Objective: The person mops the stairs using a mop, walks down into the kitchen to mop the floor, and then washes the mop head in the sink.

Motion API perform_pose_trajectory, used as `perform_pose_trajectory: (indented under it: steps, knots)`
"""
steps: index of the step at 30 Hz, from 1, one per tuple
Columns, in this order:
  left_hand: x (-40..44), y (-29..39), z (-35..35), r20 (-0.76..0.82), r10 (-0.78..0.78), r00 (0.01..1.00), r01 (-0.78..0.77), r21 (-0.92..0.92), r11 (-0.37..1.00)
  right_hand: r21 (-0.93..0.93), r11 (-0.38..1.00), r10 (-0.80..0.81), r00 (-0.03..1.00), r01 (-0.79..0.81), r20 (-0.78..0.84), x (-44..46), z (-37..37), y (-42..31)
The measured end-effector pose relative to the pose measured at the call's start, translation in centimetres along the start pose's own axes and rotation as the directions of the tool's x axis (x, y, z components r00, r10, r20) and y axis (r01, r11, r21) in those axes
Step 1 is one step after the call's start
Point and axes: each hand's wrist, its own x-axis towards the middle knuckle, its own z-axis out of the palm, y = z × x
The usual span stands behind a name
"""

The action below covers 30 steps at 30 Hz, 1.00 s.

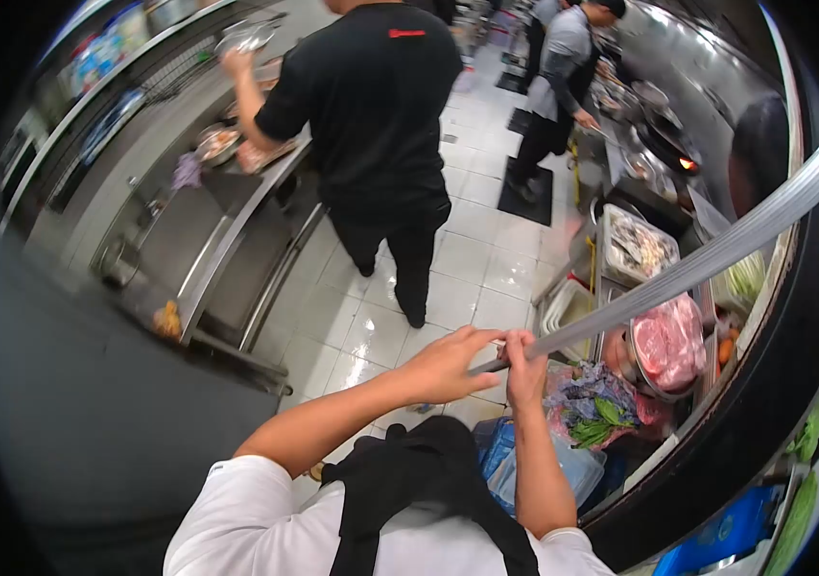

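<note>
Grey, ribbed strip (697, 257) in hand: the right hand (526, 372) is closed around it near its lower end, fingers curled over. The left hand (440, 369) is partly open, thumb parted from the fingers, with the strip's narrow dark tip in the gap; how firmly it presses, if at all, I cannot tell. Its fingertips reach the right hand. From there the strip slants up to the far right, widening towards the edge of the view; what holds its other end is not shown.

The action looks like steadying or handling this lower end, with the right hand taking most of the hold. Any shift of it would call for a firm right grip, the left fingers guiding the tip, and care over the food below.

Just beyond the hands on the right are green leaves (609, 419) among purple ones, and a clear plastic box (568, 470). Farther along, the strip crosses above the space between a tub of raw pink meat (670, 348) and a tray of pale mixed food (635, 242).

Beyond the tiled floor (467, 252), a person in black (380, 106) holds a clear bowl (248, 38) over the steel counter (184, 245), and another person (563, 72) works beside the stove.
</note>
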Motion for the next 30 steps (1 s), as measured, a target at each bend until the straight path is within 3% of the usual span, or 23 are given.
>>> perform_pose_trajectory:
  steps: [1,3,7,11,12,13,14,16,17,19,22,30]
  knots:
    - [1.0,-1.5,-0.6,0.043,-0.099,0.994,0.099,0.024,0.995,-0.001,1.000,0.004,0.999,-0.004,-0.040,1.6,-0.2,-0.2]
    - [2.7,-4.7,-1.1,0.052,-0.107,0.993,0.104,0.055,0.993,0.131,0.991,-0.036,0.999,0.036,-0.001,4.8,-1.1,-0.5]
    - [7.3,-12.4,-2.4,0.062,-0.196,0.979,0.184,0.162,0.970,0.184,0.981,-0.068,0.998,0.067,0.001,11.7,-3.3,0.4]
    - [10.3,-22.8,-2.0,0.277,-0.450,0.849,0.336,0.374,0.864,0.256,0.964,-0.076,0.997,0.067,0.024,19.7,-4.8,2.3]
    - [9.4,-27.2,-0.6,0.331,-0.517,0.789,0.375,0.408,0.833,0.250,0.966,-0.074,0.997,0.064,0.031,22.2,-5.1,2.2]
    - [8.5,-28.8,-0.1,0.397,-0.649,0.649,0.434,0.508,0.744,0.234,0.970,-0.076,0.996,0.063,0.049,24.0,-5.3,2.3]
    - [5.7,-32.5,1.8,0.410,-0.704,0.579,0.423,0.587,0.690,0.215,0.975,-0.070,0.995,0.054,0.068,25.5,-5.7,2.5]
    - [2.9,-31.6,2.2,0.338,-0.871,0.358,0.636,0.595,0.492,0.179,0.981,-0.083,0.994,0.069,0.073,30.1,-6.7,3.0]
    - [1.4,-31.0,3.1,0.294,-0.939,0.180,0.800,0.511,0.313,0.152,0.985,-0.091,0.993,0.079,0.073,31.9,-6.9,3.4]
    - [-2.9,-32.5,6.6,0.474,-0.880,-0.031,0.836,0.495,0.237,0.163,0.985,-0.069,0.992,0.051,0.108,36.1,-6.9,3.2]
    - [-4.5,-27.5,9.1,0.438,-0.892,0.110,0.937,0.255,0.241,0.227,0.973,-0.083,0.987,0.051,0.136,43.1,-5.7,2.8]
    - [2.1,-27.7,15.9,0.442,-0.897,0.000,0.996,-0.079,-0.039,0.198,0.978,-0.115,0.949,0.058,0.293,59.8,-0.7,2.3]
